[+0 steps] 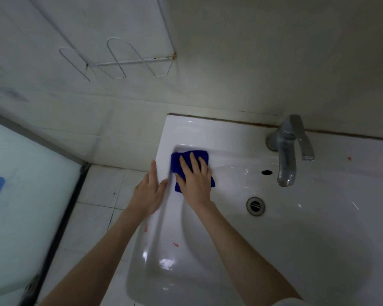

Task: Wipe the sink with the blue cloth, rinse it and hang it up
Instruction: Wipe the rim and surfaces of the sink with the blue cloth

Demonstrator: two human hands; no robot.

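Observation:
A folded blue cloth (179,160) lies against the far left inner wall of the white sink (318,250). My right hand (195,180) presses flat on the cloth, fingers spread and pointing away from me. My left hand (149,191) rests flat on the sink's left rim, fingers together, holding nothing. A grey metal tap (289,151) stands at the back of the sink, no water running from its spout. The drain (255,205) sits in the basin below the tap. A few small red specks mark the left rim.
A white wire rack (119,62) is fixed to the tiled wall above and left of the sink. A pale appliance (20,195) with a dark edge stands at the left. White floor tiles (97,208) show between it and the sink.

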